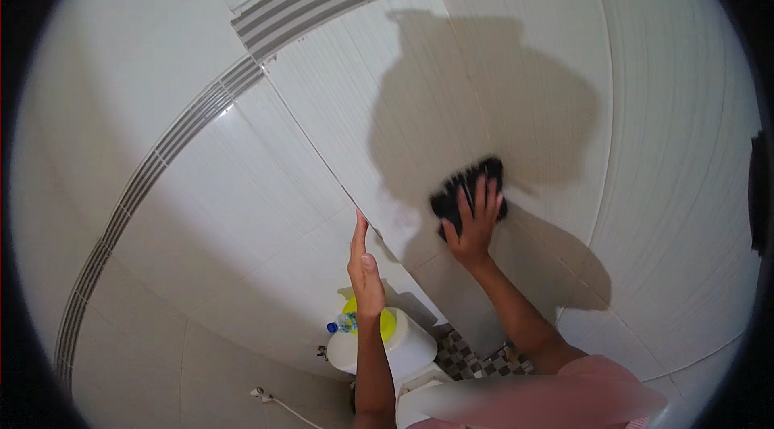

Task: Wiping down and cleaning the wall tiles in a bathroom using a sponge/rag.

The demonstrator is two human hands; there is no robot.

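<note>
My right hand (477, 223) is spread over a black scrubbing brush (445, 202) and presses it against the pale tiled wall (516, 98). Dark bristles stick out around the brush's edge, slightly blurred. Fingers straight and together, my left hand (365, 276) rests edge-on by the corner where two walls meet, with nothing in it. A large shadow falls on the wall around the brush.
Below my left hand stands a white toilet cistern (411, 346), with a yellow-green object (388, 324) and a clear bottle with a blue cap (345, 322) on top. A white spray hose (278, 403) hangs lower left. Mosaic floor tiles (463, 356) show beside the cistern.
</note>
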